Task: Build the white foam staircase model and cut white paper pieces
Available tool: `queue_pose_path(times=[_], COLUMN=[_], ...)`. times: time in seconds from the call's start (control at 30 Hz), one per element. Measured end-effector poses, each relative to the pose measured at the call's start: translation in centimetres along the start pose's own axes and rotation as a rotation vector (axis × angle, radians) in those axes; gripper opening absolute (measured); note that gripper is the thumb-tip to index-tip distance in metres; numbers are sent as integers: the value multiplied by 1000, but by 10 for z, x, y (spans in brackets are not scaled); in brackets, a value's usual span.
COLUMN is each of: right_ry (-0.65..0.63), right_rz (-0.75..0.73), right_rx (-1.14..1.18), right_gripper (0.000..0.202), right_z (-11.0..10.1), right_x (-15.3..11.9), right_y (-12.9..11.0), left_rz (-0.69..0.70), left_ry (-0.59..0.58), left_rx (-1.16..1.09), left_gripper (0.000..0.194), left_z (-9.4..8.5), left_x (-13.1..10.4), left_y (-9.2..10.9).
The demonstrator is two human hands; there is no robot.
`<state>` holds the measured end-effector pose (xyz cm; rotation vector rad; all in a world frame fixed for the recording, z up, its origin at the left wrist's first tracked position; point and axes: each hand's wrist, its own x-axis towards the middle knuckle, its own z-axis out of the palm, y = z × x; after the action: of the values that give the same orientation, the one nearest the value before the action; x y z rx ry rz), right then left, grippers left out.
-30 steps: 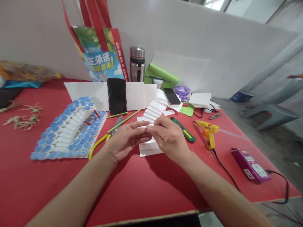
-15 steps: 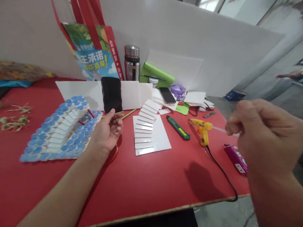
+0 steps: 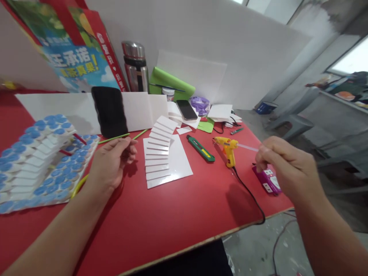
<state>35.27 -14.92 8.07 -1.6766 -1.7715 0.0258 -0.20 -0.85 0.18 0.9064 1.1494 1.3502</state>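
My left hand (image 3: 110,163) is raised over the table beside the blue-and-white model (image 3: 57,178), thumb and index finger pressed together and the other fingers curled. Anything in that pinch is too small to see. My right hand (image 3: 283,163) is closed in the air at the right, and what its fingers hold is hidden. A clear glue stick (image 3: 248,147) runs from the yellow glue gun (image 3: 228,148) to those fingertips; contact is unclear. Between my hands, a fanned row of white strips (image 3: 157,155) lies on a white board (image 3: 181,163).
A green cutter (image 3: 201,148) lies left of the glue gun. Behind are a dark phone-shaped object (image 3: 109,111), a phone (image 3: 186,110), a steel flask (image 3: 136,69) and a printed bag (image 3: 83,61). A purple power strip (image 3: 268,179) sits near the right edge.
The view has turned right, so the table's things appear farther left. My right hand appears lower and left, its fingers now at the visible end of the glue stick. My left hand stays pinched.
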Motion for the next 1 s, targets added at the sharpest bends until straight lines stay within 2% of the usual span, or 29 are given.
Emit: queue_pose_path(times=[0.07,0.13,0.17,0.23,0.33,0.43,0.53,0.63,0.67,0.73,0.8,1.0], right_ry=[-172,-335,-392,-456,-450,-360,-294,-427,-490,-552,-559,-455], right_rz=[1,27,49,117,219,233,51,-225,-253,-209,-135,72], right_rx=[18,-9,-29,-60,-54,-60,-139,-211,-247,-309,-349,-434], right_gripper=[37,22,17,23,28,26,33,53,65,85,95,94], right_z=[0,3,5,7,7,10,30,66,78,96,104,95], right_x=[-2,-6,-8,-11,-13,-16,-30,-54,-63,-76,-85,-100], right_y=[5,11,14,20,26,23,9,-8,-11,-13,-8,19], left_rz=[19,31,35,39,41,51,80,112,120,132,134,138], left_ry=[-5,6,15,25,34,43,44,30,26,20,17,19], left_rx=[17,31,36,50,69,83,110,144,155,171,179,168], left_gripper=[12,13,13,14,15,13,12,13,13,13,13,11], left_z=[1,2,2,2,3,3,4,3,2,1,0,1], left_x=[0,1,2,3,5,4,3,2,2,4,5,4], left_y=[0,-2,-3,-4,-5,-4,-5,-7,-8,-10,-11,-11])
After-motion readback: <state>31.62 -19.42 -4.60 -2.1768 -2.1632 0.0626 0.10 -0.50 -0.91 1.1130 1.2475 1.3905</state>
